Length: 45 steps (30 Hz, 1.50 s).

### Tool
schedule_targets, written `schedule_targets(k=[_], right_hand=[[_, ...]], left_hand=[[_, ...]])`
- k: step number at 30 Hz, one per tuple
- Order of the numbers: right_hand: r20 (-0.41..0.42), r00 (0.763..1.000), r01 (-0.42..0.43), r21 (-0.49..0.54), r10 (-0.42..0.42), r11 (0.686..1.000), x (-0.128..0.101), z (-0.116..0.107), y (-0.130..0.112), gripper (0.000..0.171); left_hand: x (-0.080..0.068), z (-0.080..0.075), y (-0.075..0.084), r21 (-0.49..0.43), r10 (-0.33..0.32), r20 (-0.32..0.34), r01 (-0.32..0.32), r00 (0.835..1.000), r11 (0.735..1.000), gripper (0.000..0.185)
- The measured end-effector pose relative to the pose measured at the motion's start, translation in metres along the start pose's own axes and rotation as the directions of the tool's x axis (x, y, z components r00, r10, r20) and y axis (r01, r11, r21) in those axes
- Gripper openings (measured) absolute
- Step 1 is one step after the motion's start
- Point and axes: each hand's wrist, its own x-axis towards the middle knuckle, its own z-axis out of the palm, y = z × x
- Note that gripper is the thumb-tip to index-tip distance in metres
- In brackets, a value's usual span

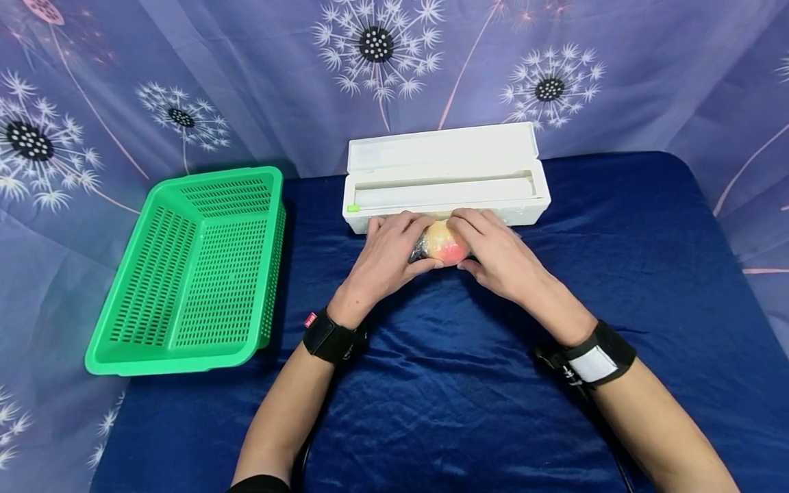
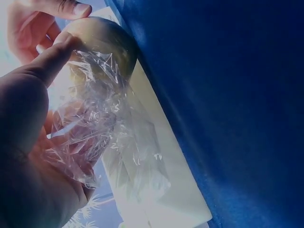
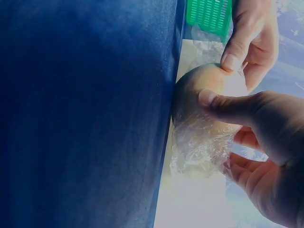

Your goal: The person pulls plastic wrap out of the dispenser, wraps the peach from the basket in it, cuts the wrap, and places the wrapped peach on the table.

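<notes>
A yellow and red round fruit (image 1: pixel 445 244) wrapped in clear cling film (image 2: pixel 95 128) sits on the blue cloth just in front of the white cling-film dispenser box (image 1: pixel 444 177). My left hand (image 1: pixel 388 253) cups the fruit from the left, thumb (image 2: pixel 52 59) pressed on its side, loose film bunched in the palm. My right hand (image 1: pixel 493 250) cups it from the right, thumb (image 3: pixel 223 104) on the fruit (image 3: pixel 199 85) and fingers curled over the film (image 3: pixel 199 147). The dispenser's lid stands open.
A green slotted plastic basket (image 1: pixel 191 274), nothing in it, stands at the left on the table edge. Dark blue satin cloth (image 1: pixel 462 397) covers the table. A purple dandelion-print curtain (image 1: pixel 246 75) hangs behind.
</notes>
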Motion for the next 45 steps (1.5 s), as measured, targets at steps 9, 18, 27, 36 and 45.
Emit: schedule_targets(k=[9,18,27,36,45], right_hand=[[0.030,0.999,0.014,-0.033,-0.013,0.999,0.001,-0.003,0.001,0.077],[0.051,0.999,-0.002,-0.028,0.003,1.000,0.000,-0.004,0.001,0.075],[0.048,0.999,0.002,-0.033,-0.001,0.999,0.001,-0.003,0.001,0.073],[0.045,0.999,0.016,-0.038,-0.014,0.999,0.000,-0.005,-0.001,0.073],[0.057,0.998,0.005,-0.044,-0.003,0.999,0.000,-0.006,-0.002,0.073]], left_hand=[[0.003,0.001,0.002,-0.025,-0.019,-0.033,0.018,0.999,1.000,0.073],[0.003,0.003,0.003,0.016,-0.003,-0.022,0.004,1.000,1.000,0.080],[0.002,0.005,0.006,0.083,0.050,-0.086,-0.043,0.995,0.996,0.089],[0.001,0.006,0.009,0.139,0.066,-0.122,-0.049,0.990,0.989,0.082],[0.001,0.009,0.010,0.160,0.066,-0.127,-0.045,0.990,0.986,0.083]])
